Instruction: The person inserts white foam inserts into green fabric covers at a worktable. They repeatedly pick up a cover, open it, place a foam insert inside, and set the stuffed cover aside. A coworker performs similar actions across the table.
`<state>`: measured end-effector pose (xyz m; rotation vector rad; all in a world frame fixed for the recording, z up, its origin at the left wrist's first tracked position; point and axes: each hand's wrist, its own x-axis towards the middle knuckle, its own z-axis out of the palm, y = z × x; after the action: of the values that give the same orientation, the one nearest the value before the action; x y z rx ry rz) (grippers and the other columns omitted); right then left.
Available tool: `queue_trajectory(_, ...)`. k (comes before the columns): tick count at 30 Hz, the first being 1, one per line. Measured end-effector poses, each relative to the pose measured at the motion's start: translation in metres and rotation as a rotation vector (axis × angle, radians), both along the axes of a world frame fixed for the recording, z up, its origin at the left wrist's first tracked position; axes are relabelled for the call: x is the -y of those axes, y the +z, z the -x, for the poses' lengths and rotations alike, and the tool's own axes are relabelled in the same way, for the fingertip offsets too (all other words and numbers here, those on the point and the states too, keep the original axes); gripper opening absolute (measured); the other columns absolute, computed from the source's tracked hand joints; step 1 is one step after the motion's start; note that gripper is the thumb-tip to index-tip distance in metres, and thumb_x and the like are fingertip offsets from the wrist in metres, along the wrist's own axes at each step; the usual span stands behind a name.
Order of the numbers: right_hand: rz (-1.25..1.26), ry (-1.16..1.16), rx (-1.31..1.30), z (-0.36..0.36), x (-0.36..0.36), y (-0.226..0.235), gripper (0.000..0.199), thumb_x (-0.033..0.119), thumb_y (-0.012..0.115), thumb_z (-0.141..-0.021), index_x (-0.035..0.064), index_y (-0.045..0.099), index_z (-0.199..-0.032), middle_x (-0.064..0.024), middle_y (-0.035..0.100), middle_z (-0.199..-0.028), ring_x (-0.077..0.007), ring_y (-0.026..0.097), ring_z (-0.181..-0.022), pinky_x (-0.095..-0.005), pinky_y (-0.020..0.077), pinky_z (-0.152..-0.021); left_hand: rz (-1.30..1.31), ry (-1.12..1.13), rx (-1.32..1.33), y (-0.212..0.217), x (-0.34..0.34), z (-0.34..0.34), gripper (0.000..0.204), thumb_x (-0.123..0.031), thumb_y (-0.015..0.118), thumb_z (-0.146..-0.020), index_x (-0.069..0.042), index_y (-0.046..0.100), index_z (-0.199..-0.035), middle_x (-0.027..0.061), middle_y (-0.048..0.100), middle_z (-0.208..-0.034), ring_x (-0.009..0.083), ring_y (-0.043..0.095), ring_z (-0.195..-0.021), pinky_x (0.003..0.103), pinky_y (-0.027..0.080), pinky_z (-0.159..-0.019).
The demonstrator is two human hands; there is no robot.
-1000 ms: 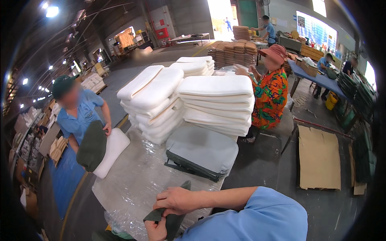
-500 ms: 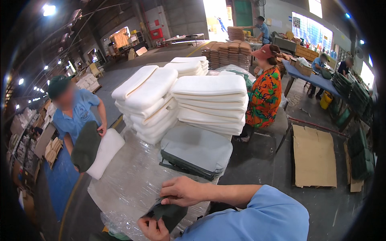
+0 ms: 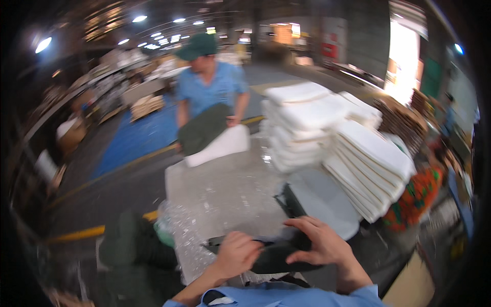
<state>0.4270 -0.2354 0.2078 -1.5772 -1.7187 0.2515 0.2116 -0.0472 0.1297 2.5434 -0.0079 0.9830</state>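
Observation:
A dark green fabric cover (image 3: 279,259) lies low in front of me, slightly blurred. My left hand (image 3: 236,254) pinches its left end with curled fingers. On its right part rests my right hand (image 3: 321,242), thumb and fingers spread apart with the dark cloth between them. Just beyond the right hand is a stack of grey covers (image 3: 325,194) with dark green edges, on a table (image 3: 220,187) wrapped in clear plastic film. Across the table a co-worker in blue (image 3: 212,84) holds another dark green cover (image 3: 204,129) against a white foam pad (image 3: 222,147).
Tall stacks of white foam pads (image 3: 299,120) stand on the table's right side. Dark green bundles (image 3: 135,245) are at my left. A person in a bright patterned top (image 3: 417,197) is beyond the stacks at right. Brown stacked goods (image 3: 401,120) stand farther back.
My view has swung left, so the table and co-worker sit farther right. My right hand's fingers have spread from their earlier pinch; my left hand still grips the dark green cover.

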Motion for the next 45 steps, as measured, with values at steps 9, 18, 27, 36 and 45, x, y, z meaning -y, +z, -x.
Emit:
queue_trajectory(9, 0.182, -0.121, 0.163, 0.022, 0.004, -0.032, 0.035, 0.011, 0.089, -0.068, 0.0049, 0.075, -0.099, -0.0124, 0.074, -0.092, -0.0379, 0.072, -0.084, -0.0434, 0.0578, -0.075, 0.037, -0.086, -0.010, -0.026, 0.025, -0.013, 0.024, -0.017, 0.079, -0.082, -0.006, 0.064, -0.098, 0.0086, 0.058, -0.093, 0.0306, 0.062, -0.091, 0.042, 0.051, -0.081)
queue_trajectory(18, 0.071, 0.049, -0.042, -0.002, 0.044, -0.012, 0.023, 0.020, 0.077, -0.082, 0.0029, 0.074, -0.097, -0.0145, 0.071, -0.090, -0.0332, 0.069, -0.077, -0.0366, 0.0527, -0.070, 0.317, 0.212, -0.105, -0.062, 0.056, 0.036, 0.042, -0.025, 0.081, -0.087, -0.009, 0.065, -0.122, 0.0091, 0.066, -0.102, 0.0345, 0.066, -0.098, 0.047, 0.052, -0.087)
queue_trajectory(27, 0.193, 0.038, -0.207, -0.061, 0.145, -0.025, 0.036, 0.038, 0.074, -0.093, 0.0046, 0.072, -0.106, -0.0154, 0.072, -0.096, -0.0326, 0.070, -0.081, -0.0366, 0.0514, -0.069, 0.245, 0.245, -0.483, -0.102, 0.114, 0.055, 0.038, -0.015, 0.076, -0.081, -0.012, 0.067, -0.118, 0.0116, 0.068, -0.101, 0.0376, 0.067, -0.103, 0.052, 0.052, -0.085)
queue_trajectory(36, 0.285, -0.069, 0.380, -0.127, 0.193, -0.022, 0.041, -0.003, 0.069, -0.071, 0.0063, 0.075, -0.110, -0.0140, 0.076, -0.104, -0.0405, 0.071, -0.099, -0.0500, 0.0559, -0.090, -0.075, 0.230, -0.516, -0.014, 0.128, 0.013, 0.031, -0.011, 0.069, -0.086, -0.011, 0.068, -0.118, 0.0189, 0.073, -0.086, 0.0422, 0.072, -0.085, 0.055, 0.055, -0.075)
queue_trajectory(45, 0.620, 0.332, -0.018, -0.054, 0.315, -0.281, 0.019, 0.012, 0.065, -0.094, 0.0060, 0.079, -0.104, -0.0136, 0.076, -0.094, -0.0264, 0.072, -0.094, -0.0413, 0.0584, -0.088, 0.281, 0.253, -1.073, -0.157, 0.227, 0.026, 0.052, -0.019, 0.062, -0.093, -0.014, 0.064, -0.145, 0.0138, 0.062, -0.151, 0.0385, 0.054, -0.141, 0.052, 0.039, -0.119)
